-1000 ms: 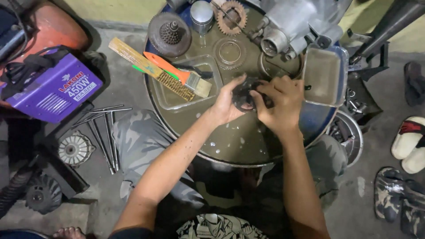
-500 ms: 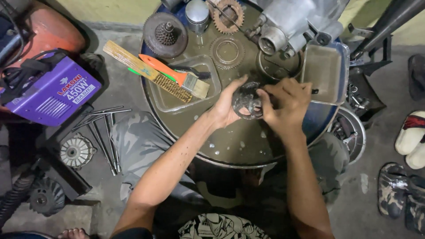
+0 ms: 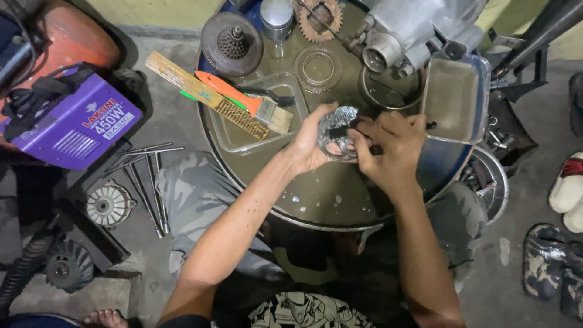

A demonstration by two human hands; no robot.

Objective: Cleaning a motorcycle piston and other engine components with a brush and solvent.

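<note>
1. Concrete floor (image 3: 182, 121) lies around a round, oily drum top (image 3: 322, 194) that serves as the work surface.
2. Far left of the hands, a purple machine box (image 3: 76, 124) sits on the floor, with thin metal rods (image 3: 146, 182) and a finned round casting (image 3: 109, 205) nearer the drum.
3. Up and left of the left hand (image 3: 306, 146), a wire brush (image 3: 206, 94) and an orange-handled paintbrush (image 3: 243, 100) lie across a clear shallow tray (image 3: 234, 136).
4. Beyond the hands stand a dark clutch hub (image 3: 232, 42), a toothed sprocket (image 3: 317, 17) and a grey engine casing (image 3: 419, 27).
5. The left hand is curled, its fingers and thumb cupping a shiny round metal part (image 3: 337, 130) from the left.
6. The right hand (image 3: 392, 152) meets it from the right, fingers pressed together on a dark tool (image 3: 349, 129) that touches the part; the tool's length runs roughly left to right.
7. The part is held above the drum top, between both hands; which way it faces I cannot tell.
8. Right of the right hand sits a rectangular metal pan (image 3: 452, 97), and sandals (image 3: 568, 191) lie on the floor far right.
</note>
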